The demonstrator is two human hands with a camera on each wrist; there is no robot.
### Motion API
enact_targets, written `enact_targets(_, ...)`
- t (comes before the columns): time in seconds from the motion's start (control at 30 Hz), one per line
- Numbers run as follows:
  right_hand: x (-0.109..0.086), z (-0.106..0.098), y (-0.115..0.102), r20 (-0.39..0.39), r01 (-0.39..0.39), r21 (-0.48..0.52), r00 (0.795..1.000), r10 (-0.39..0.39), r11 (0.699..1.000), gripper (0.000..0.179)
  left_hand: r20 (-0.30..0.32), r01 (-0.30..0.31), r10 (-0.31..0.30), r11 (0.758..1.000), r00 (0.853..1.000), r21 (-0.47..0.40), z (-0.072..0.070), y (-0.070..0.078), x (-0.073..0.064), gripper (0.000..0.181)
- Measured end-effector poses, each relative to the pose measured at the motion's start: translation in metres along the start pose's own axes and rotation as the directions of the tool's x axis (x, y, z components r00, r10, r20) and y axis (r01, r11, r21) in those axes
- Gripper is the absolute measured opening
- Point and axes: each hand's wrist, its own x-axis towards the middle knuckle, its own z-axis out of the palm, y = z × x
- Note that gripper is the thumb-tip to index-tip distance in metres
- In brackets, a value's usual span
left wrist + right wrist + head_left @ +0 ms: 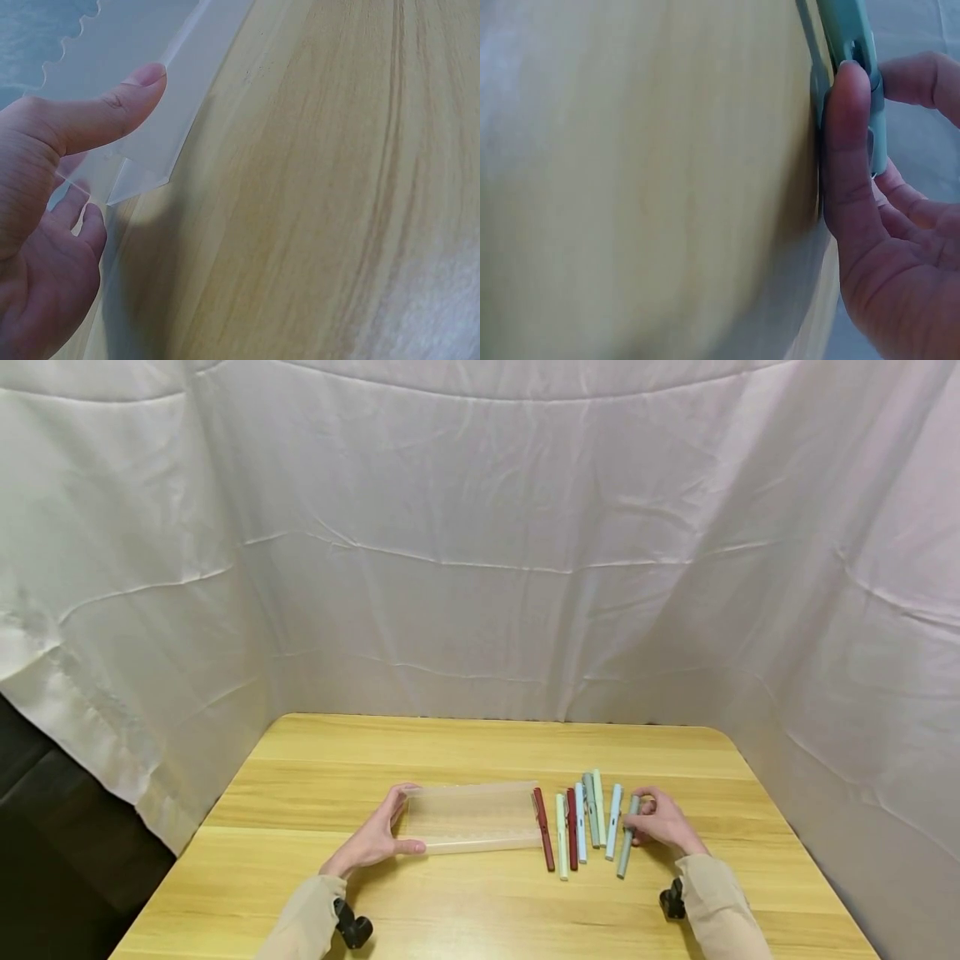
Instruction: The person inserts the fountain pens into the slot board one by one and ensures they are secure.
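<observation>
A frosted clear plastic tray (476,818) lies left of the middle of the table. My left hand (377,837) grips its left end, the thumb along the front edge and the fingers at the back corner. In the left wrist view the tray (142,154) shows a scalloped edge. At the right end of a row of pens, my right hand (663,823) pinches a grey-green pen (625,853) between thumb and fingers. The right wrist view shows this pen (845,22) close up, with its clip partly hidden by the thumb.
Beside the tray's right end lie several more pens: dark red (543,835), pale green (562,843), light blue (613,818) and grey-green (591,814). The wooden table (487,910) is enclosed by pale curtains (480,568) at the back and sides.
</observation>
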Motion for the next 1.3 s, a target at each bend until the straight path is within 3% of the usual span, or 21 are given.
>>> enact_targets(0.63, -0.009, 0.002, -0.005, 0.028, 0.056, 0.091, 0.998, -0.059, 0.994, 0.063, 0.003, 0.026, -0.026, 1.0, 1.0, 0.016, 0.0, 0.001, -0.001, 0.095)
enact_targets(0.8, -0.007, 0.006, -0.007, 0.037, 0.058, 0.2, 0.997, -0.067, 0.978, 0.06, 0.003, 0.032, -0.032, 0.999, 0.999, 0.037, -0.001, 0.002, 0.0, 0.095)
enact_targets(1.03, -0.008, 0.01, -0.012, 0.029, 0.033, 0.272, 0.999, -0.043, 0.962, 0.057, 0.002, 0.019, -0.02, 0.998, 1.0, 0.056, 0.0, 0.002, 0.0, 0.096)
enact_targets(1.17, -0.009, 0.011, -0.015, 0.013, 0.007, 0.325, 1.0, -0.012, 0.946, 0.055, -0.007, -0.001, 0.001, 0.998, 1.0, 0.067, 0.001, 0.001, -0.001, 0.097)
enact_targets(1.3, -0.009, 0.012, -0.017, 0.009, -0.01, 0.394, 1.0, 0.007, 0.919, 0.056, -0.029, 0.024, -0.023, 0.998, 0.999, 0.056, 0.004, 0.001, -0.001, 0.099)
